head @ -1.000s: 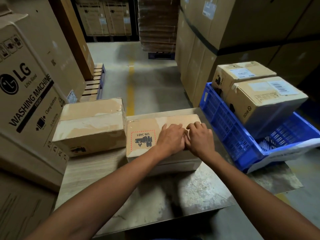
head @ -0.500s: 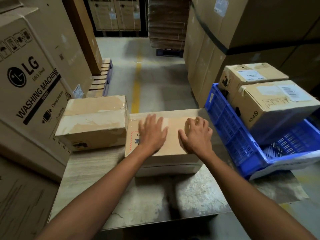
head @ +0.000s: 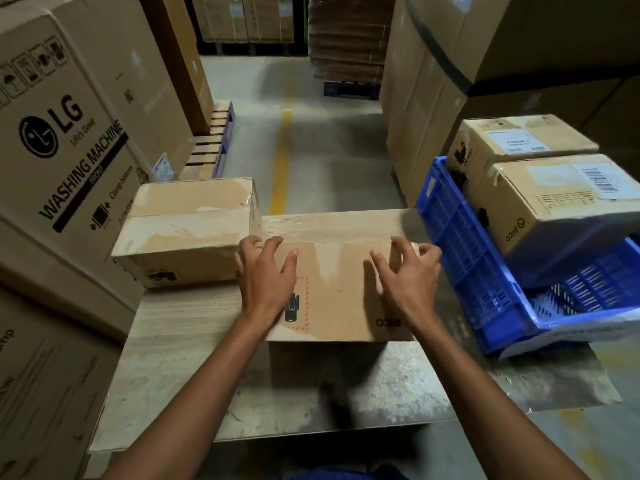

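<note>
Overhead, your view takes in a warehouse aisle. An LG washing machine carton (head: 69,150) towers at your left, and a wall of big stacked cartons (head: 433,116) closes off your right. A yellow floor line (head: 282,161) runs away between them, with a wooden pallet (head: 214,140) lying near the foot of the left-hand stack.

Before you stands a worn table (head: 194,358), its top scuffed and pale. A blue plastic crate (head: 467,254) sits tilted at its right side, and the crate's near corner rests on the tabletop. Two sealed boxes ride in the crate: a far box (head: 519,140) with a white label and a near box (head: 561,202) with a barcode sticker. A taped box (head: 187,230) lies at the table's far left, its top patched with torn tape.

The cardboard box (head: 339,292) you are handling sits in the middle of the table, just beside the taped box and near the crate. Its broad face is turned up toward you, and a hazard label (head: 296,306) outlined in red dashes lies toward its left side.

Your hands are well apart, one near each far corner. Your left hand (head: 266,275) hooks its fingers over the far edge at the left corner, with the thumb spread on the face. Your right hand (head: 405,275) claws the far edge at the right corner with bent fingers. Both hands grip the box.
</note>
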The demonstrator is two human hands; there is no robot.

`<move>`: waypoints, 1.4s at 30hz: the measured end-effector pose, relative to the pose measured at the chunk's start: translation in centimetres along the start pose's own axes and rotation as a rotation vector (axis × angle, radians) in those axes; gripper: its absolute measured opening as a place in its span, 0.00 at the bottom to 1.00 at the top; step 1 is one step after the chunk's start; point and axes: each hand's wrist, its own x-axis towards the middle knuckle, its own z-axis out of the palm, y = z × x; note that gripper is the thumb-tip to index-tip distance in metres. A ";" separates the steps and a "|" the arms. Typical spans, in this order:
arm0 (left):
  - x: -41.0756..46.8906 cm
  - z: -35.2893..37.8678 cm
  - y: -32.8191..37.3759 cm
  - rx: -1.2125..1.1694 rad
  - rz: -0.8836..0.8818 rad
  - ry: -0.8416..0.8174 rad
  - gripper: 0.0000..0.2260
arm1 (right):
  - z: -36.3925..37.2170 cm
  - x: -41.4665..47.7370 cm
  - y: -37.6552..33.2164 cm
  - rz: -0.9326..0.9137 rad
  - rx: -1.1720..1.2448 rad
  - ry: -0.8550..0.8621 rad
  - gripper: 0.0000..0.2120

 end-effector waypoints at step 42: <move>-2.9 4.7 -5.9 0.560 0.461 -0.526 0.26 | 11.4 -6.2 1.3 -0.461 -0.549 -0.233 0.30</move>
